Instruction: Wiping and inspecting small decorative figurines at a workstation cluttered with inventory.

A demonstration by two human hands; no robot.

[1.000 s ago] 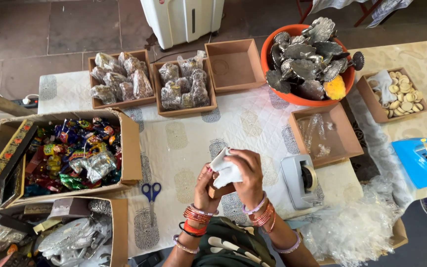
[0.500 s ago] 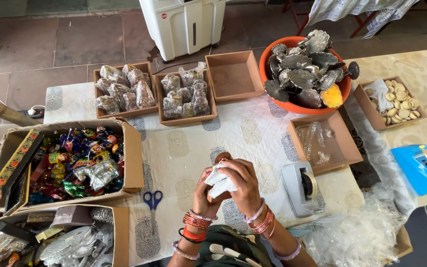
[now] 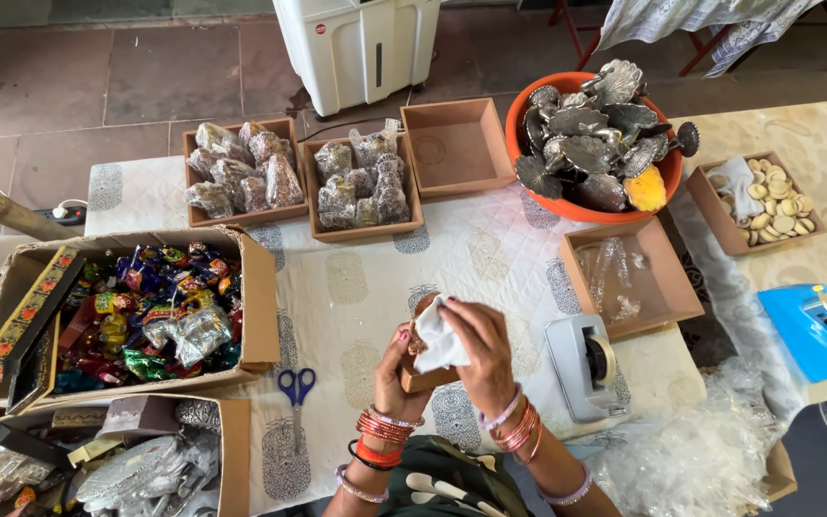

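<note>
Left hand: I see my left hand (image 3: pixel 396 369) wrapped around a small brown cardboard box (image 3: pixel 423 375), gripping its left side and underside at the near centre of the table.
Right hand: my right hand (image 3: pixel 482 347) is pinched on a white cloth or tissue (image 3: pixel 438 337), pressing it over brownish contents at the box mouth.
Progress: I judge this box is mid-packing; it is filled and not closed. Two far trays already hold bagged goods, while two trays look nearly bare.
Near left: an open carton of silvery packets (image 3: pixel 136 474) and blue-handled scissors (image 3: pixel 296 391) on the patterned white tablecloth (image 3: pixel 356 287).
Near right: a grey tape dispenser (image 3: pixel 584 366) and crumpled clear plastic (image 3: pixel 691 460).
Middle left: a large cardboard carton of bright foil-wrapped sweets (image 3: pixel 145 311).
Middle right: a brown tray with clear bags (image 3: pixel 624 278); a blue dispenser (image 3: pixel 815 330).
Far: two brown trays of clear-bagged brown items (image 3: pixel 241 174) (image 3: pixel 361 182), an empty brown tray (image 3: pixel 457 146), an orange bowl of silver leaf-shaped dishes (image 3: pixel 593 144), a tray of pale round discs (image 3: pixel 768 206).
</note>
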